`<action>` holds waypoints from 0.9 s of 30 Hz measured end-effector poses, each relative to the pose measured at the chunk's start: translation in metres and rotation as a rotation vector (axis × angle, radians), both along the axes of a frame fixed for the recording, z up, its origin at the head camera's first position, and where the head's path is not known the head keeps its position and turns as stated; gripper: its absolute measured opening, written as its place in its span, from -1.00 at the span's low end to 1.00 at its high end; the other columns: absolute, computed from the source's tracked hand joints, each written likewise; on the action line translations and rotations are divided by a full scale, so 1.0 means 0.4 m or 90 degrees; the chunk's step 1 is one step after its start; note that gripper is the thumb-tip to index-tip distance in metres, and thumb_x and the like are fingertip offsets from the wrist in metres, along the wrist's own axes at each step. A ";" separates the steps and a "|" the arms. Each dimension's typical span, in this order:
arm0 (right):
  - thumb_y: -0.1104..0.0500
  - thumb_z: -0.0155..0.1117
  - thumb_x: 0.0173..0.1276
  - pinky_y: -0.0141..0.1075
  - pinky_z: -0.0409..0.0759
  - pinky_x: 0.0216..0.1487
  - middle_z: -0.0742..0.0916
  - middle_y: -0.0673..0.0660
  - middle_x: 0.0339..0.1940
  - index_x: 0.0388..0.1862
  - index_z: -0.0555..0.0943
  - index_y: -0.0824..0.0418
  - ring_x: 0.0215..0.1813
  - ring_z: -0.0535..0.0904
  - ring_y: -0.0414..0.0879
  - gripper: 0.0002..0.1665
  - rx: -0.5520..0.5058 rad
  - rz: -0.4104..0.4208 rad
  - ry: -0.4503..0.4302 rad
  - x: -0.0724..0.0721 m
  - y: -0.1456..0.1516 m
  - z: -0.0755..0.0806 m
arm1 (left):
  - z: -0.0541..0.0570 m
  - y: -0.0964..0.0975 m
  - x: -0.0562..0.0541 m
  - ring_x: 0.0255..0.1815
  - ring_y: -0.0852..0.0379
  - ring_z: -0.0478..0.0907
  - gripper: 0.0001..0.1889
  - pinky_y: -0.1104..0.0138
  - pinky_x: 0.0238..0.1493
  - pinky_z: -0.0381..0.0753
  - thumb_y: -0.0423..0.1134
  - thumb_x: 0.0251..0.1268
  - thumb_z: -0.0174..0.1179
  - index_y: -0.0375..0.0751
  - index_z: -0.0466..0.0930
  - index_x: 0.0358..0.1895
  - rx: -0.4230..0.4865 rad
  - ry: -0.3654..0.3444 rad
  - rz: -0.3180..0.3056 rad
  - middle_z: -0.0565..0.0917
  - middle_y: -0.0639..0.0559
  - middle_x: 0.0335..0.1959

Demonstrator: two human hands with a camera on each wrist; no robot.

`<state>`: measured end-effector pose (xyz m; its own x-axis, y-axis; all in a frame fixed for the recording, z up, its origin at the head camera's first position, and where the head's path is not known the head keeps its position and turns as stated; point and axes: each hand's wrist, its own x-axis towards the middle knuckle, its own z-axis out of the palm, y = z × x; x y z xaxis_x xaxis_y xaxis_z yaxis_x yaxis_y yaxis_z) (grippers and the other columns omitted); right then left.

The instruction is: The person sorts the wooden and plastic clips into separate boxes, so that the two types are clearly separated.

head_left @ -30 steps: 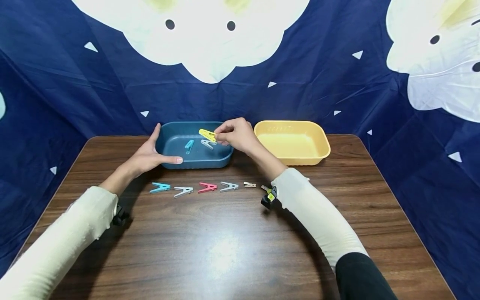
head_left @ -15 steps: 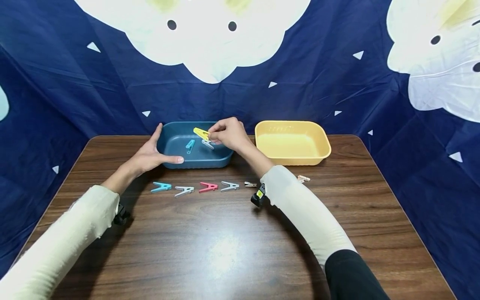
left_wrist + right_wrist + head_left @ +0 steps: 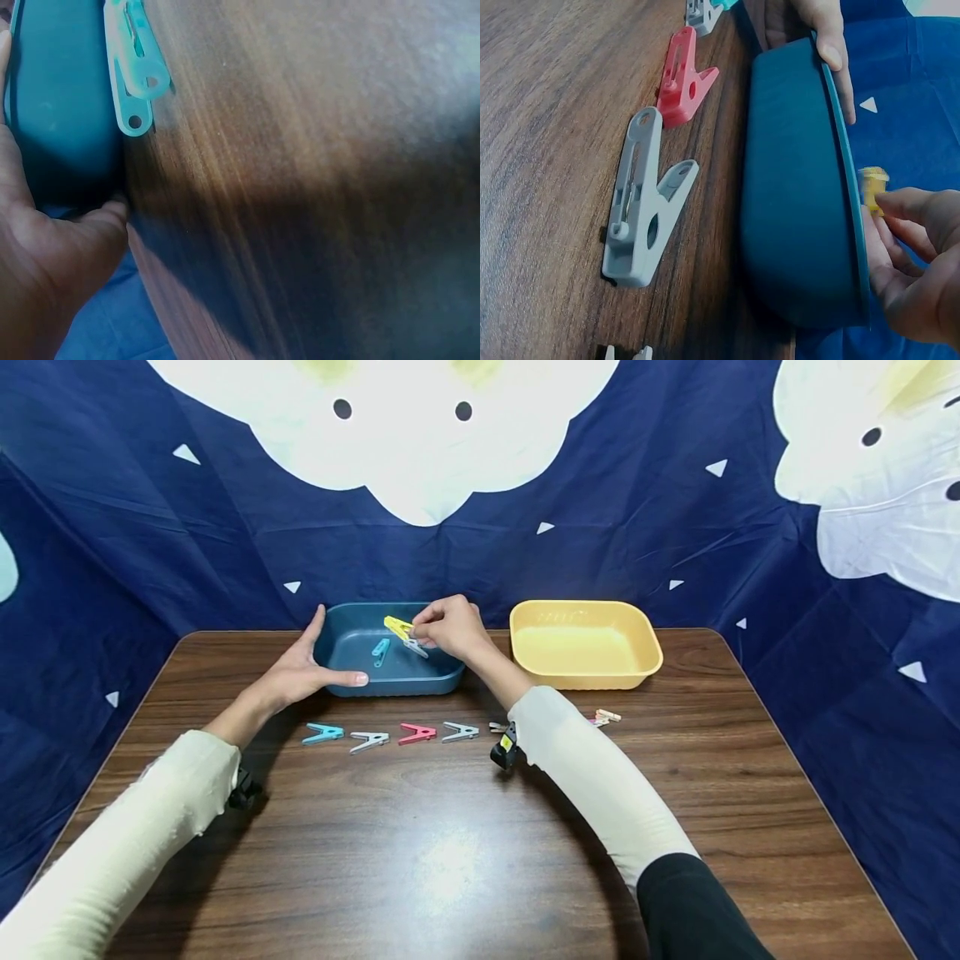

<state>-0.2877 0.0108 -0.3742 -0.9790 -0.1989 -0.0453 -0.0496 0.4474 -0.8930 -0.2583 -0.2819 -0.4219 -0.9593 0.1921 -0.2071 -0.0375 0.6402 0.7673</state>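
My left hand (image 3: 296,675) grips the left end of a dark blue bin (image 3: 390,687), thumb along its front wall and fingers at the back. Over the bin, my right hand (image 3: 453,631) pinches a yellow clothespin (image 3: 396,626) between thumb and fingertips; the right wrist view shows this clothespin (image 3: 874,184) beyond the rim. A teal clothespin (image 3: 381,652) and a pale grey clothespin (image 3: 415,648) are inside the bin, the grey one partly overlapped by the yellow one.
A yellow bin (image 3: 588,681) stands to the right. Before the blue bin lie a blue clothespin (image 3: 323,733), a white one (image 3: 369,742), a red one (image 3: 417,733) and a grey one (image 3: 460,732). Small clips (image 3: 606,717) lie beyond the right sleeve, which partly covers the row.
My right hand has moved slightly left over the blue bin with the yellow clothespin, its sleeve uncovering small clips at the right. My left hand stays at the bin's end.
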 end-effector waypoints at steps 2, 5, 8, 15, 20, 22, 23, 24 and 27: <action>0.26 0.59 0.53 -0.02 0.91 0.15 0.95 0.19 -0.10 -0.08 0.92 0.26 -0.05 0.94 0.09 -0.91 0.014 0.009 -0.005 0.001 0.000 -0.002 | 0.002 0.000 0.001 0.95 -0.25 -0.46 0.63 -0.38 0.87 -0.15 0.19 0.23 0.71 0.41 -0.76 0.79 -0.005 -0.003 0.001 -0.53 0.03 0.91; 0.25 0.60 0.52 0.01 0.90 0.15 0.95 0.18 -0.13 -0.09 0.92 0.25 -0.04 0.94 0.12 -0.91 0.021 0.022 0.002 0.003 0.004 -0.005 | 0.003 0.002 0.000 0.96 -0.26 -0.44 0.63 -0.38 0.87 -0.14 0.19 0.24 0.70 0.39 -0.74 0.81 -0.002 -0.005 0.001 -0.52 0.02 0.92; 0.25 0.60 0.51 -0.06 0.91 0.06 0.95 0.15 -0.21 -0.13 0.93 0.23 -0.07 0.94 0.14 -0.94 0.027 0.035 0.023 0.008 0.012 -0.005 | 0.003 0.003 0.000 0.96 -0.26 -0.42 0.62 -0.38 0.87 -0.13 0.18 0.24 0.71 0.38 -0.72 0.83 0.002 -0.002 0.002 -0.51 0.01 0.92; 0.19 0.60 0.54 -0.21 0.89 -0.02 0.95 0.10 -0.22 -0.10 0.94 0.20 -0.08 0.94 0.10 -0.91 0.029 0.069 0.036 0.027 0.035 0.001 | 0.005 0.003 0.001 0.95 -0.26 -0.43 0.63 -0.39 0.87 -0.15 0.17 0.23 0.71 0.40 -0.72 0.82 0.003 -0.004 0.007 -0.51 0.00 0.92; 0.22 0.58 0.55 0.00 0.90 0.15 0.96 0.16 -0.13 -0.03 0.93 0.24 -0.01 0.94 0.19 -0.87 0.000 0.084 0.025 0.043 0.054 0.004 | 0.006 0.004 -0.002 0.96 -0.27 -0.42 0.63 -0.40 0.86 -0.15 0.18 0.22 0.72 0.41 -0.72 0.82 -0.003 -0.004 0.009 -0.50 -0.01 0.93; 0.22 0.58 0.55 0.04 0.90 0.16 0.95 0.18 -0.12 -0.03 0.93 0.25 0.00 0.93 0.23 -0.86 -0.012 0.089 0.029 0.052 0.061 0.005 | 0.007 0.005 -0.003 0.96 -0.28 -0.42 0.63 -0.41 0.86 -0.15 0.17 0.23 0.71 0.40 -0.71 0.82 -0.003 -0.001 0.009 -0.51 -0.01 0.93; 0.22 0.59 0.54 0.04 0.90 0.15 0.95 0.18 -0.12 -0.03 0.93 0.25 0.00 0.93 0.23 -0.87 -0.015 0.091 0.033 0.057 0.065 0.005 | 0.007 0.005 -0.002 0.96 -0.27 -0.42 0.62 -0.41 0.86 -0.15 0.16 0.23 0.71 0.40 -0.71 0.82 -0.002 -0.001 0.009 -0.51 -0.01 0.93; 0.22 0.58 0.55 0.02 0.91 0.13 0.95 0.17 -0.13 -0.04 0.93 0.24 0.00 0.93 0.24 -0.87 -0.018 0.093 0.036 0.062 0.068 0.004 | 0.007 0.005 -0.002 0.96 -0.27 -0.42 0.62 -0.41 0.86 -0.15 0.15 0.24 0.71 0.40 -0.71 0.83 -0.001 -0.001 0.009 -0.50 -0.01 0.93; 0.20 0.60 0.54 -0.12 0.91 0.00 0.95 0.13 -0.17 -0.06 0.94 0.20 -0.07 0.94 0.17 -0.89 -0.010 0.097 0.056 0.079 0.077 0.003 | 0.007 0.004 -0.003 0.95 -0.29 -0.42 0.61 -0.41 0.86 -0.14 0.14 0.25 0.71 0.37 -0.71 0.83 -0.003 -0.003 0.007 -0.50 -0.03 0.93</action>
